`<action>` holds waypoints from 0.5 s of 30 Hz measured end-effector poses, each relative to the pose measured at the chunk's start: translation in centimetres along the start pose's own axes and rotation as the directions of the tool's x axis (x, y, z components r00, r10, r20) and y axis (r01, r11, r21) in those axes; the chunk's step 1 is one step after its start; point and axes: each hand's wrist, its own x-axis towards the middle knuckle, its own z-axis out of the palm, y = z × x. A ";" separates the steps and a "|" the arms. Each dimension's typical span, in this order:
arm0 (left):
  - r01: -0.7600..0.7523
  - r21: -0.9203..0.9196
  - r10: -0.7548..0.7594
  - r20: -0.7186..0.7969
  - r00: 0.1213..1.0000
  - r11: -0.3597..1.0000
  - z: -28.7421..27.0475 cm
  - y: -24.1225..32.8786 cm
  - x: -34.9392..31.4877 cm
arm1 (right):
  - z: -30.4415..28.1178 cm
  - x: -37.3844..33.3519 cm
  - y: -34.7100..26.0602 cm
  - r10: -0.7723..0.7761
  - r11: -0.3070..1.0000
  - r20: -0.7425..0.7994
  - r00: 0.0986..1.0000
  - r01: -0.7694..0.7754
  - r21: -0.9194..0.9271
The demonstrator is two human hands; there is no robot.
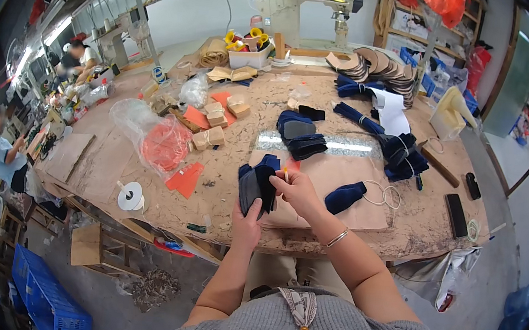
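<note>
My left hand grips a stack of cut fabric pieces, dark blue and black, over the near part of the table. Its thumb presses on the front piece. At the stack's right edge my right hand is closed, fingertips together. A short, slim, yellowish stick pokes up from those fingers; its kind is too small to make out. Just beyond lies another pile of dark blue and black pieces. Right of my right hand rests a dark blue bundle beside a pale loop of cord.
Tied blue bundles, a wooden bar and a black phone-like slab lie to the right. Orange pieces in clear plastic and a white spool are on the left. A sewing machine stands behind. Two people sit far left.
</note>
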 end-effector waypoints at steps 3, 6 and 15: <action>-0.035 -0.001 0.035 0.024 0.999 0.999 0.5 -0.5 -0.1 | -0.6 -0.1 0.5 0.066 0.996 0.016 0.998 -0.067 0.058; -0.058 -0.032 0.059 0.031 0.998 0.998 1.7 0.3 -0.3 | -1.9 -0.4 1.0 0.087 0.994 -0.003 0.996 -0.086 0.067; 0.217 -0.198 -0.177 0.201 0.963 0.956 2.3 0.9 -0.6 | -12.9 -5.4 0.9 -0.367 0.872 -0.525 0.768 0.087 -0.482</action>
